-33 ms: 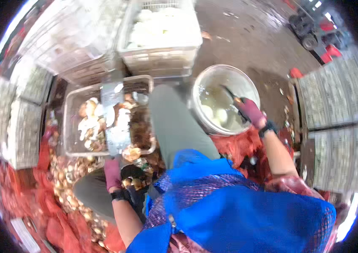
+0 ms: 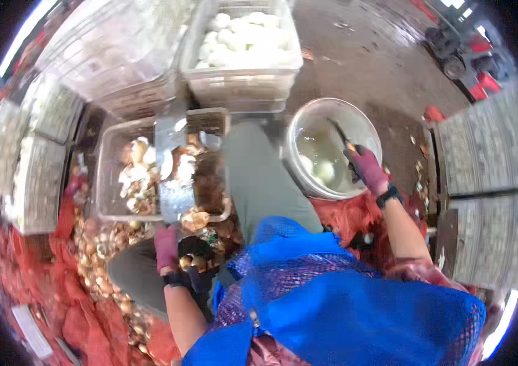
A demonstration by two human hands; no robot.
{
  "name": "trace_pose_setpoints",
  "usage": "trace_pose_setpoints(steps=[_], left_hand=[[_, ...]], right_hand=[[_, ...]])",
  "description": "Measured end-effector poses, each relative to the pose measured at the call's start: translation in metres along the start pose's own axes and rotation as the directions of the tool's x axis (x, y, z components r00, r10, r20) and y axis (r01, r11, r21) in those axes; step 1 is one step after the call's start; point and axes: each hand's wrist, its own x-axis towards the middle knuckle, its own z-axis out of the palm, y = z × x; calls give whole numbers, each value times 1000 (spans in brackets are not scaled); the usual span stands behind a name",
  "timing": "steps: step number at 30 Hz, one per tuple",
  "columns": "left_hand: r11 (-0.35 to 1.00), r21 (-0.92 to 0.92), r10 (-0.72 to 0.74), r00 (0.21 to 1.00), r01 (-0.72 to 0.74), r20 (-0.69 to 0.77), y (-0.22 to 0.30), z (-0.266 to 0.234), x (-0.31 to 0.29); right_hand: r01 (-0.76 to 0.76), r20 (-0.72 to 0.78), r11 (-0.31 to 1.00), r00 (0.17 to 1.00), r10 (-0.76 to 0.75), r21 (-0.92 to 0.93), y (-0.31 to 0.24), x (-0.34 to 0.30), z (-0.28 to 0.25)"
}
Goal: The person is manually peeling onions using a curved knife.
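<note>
Brown floor (image 2: pixel 369 67), white bucket (image 2: pixel 364 125) standing on it, scattered scraps (image 2: pixel 419 166), red netting (image 2: pixel 347 216), crates (image 2: pixel 488 149) stacked at right

- Tray (image 2: pixel 126 218): left of the bucket (image 2: pixel 361 125), board (image 2: pixel 176 202) across from far edge to near edge
- Left hand (image 2: pixel 166 249): by the board's near end
- Bucket: onions (image 2: pixel 325 171) toward the near left rim
- Right hand (image 2: pixel 369 169): at the bucket's right rim, knife (image 2: pixel 339 132) in it
- Crate (image 2: pixel 241 85): beyond the tray's far right corner, more onions (image 2: pixel 247 39) inside
</note>
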Motion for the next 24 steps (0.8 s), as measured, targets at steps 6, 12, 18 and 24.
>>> trace_pose_setpoints(steps=[6, 12, 18, 24], left_hand=[[913, 402, -3, 988, 65, -153, 3, 4, -1], [791, 566, 250, 967, -231, 45, 37, 20, -14], [323, 709, 567, 728, -627, 385, 52, 33, 25], [273, 666, 658, 640, -694, 397, 53, 44, 114]], right_hand=[[295, -186, 894, 952, -244, 337, -36, -47, 57], [570, -191, 821, 802, -566, -37, -31, -18, 106], [591, 40, 807, 807, -590, -18, -63, -54, 158], [538, 101, 843, 837, -537, 17, -41, -37, 174]])
